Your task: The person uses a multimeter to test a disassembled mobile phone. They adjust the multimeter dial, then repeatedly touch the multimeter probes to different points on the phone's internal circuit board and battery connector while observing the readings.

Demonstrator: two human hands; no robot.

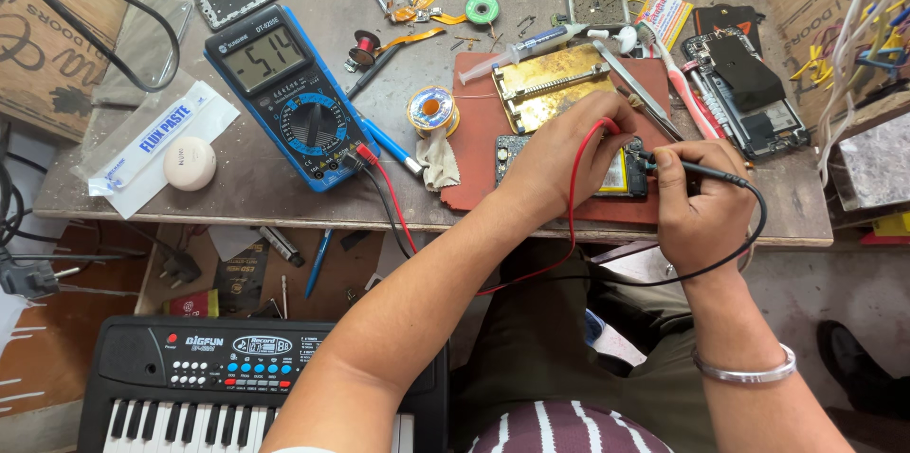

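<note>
Below the tabletop's near edge sits a black keyboard [190,377]. Above it, near that edge, the left hand [559,154] pinches the red probe [607,126] and the right hand [697,207] pinches the black probe [706,172], both tips on a phone board [621,178] lying on the brown mat [483,121]. This looks like measuring; steady tips matter. Tools crowd the mat; the blue meter [289,98] stands left.

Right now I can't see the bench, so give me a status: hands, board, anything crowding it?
Left hand holds red probe; right hand holds black probe. Both on circuit board. Tweezers and toothbrush close by.
</note>
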